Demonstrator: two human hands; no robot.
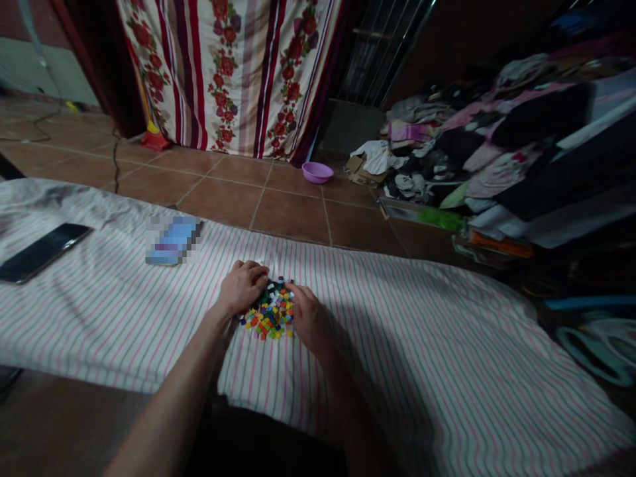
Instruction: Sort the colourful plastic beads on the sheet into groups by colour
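Note:
A heap of small, multicoloured cube-shaped pieces (pixel 271 315) lies on a striped cloth (pixel 397 318). Black, white, yellow, orange, green and red ones show in it. My left hand (pixel 242 286) rests at the heap's upper left edge, palm down, with loosely bent fingers around the pieces. On the heap's right side, my right hand (pixel 309 315) lies against the pieces, its fingers reaching toward the far edge. Neither hand visibly lifts anything; the undersides of the fingers are hidden.
A dark phone (pixel 44 252) lies at the cloth's left, and a blurred-out blue rectangular item (pixel 173 240) lies nearer the heap. Beyond on the tiled floor are a purple basin (pixel 317 173), a red broom head (pixel 155 138) and piled clothes (pixel 447 132). A floral curtain (pixel 238 73) hangs behind.

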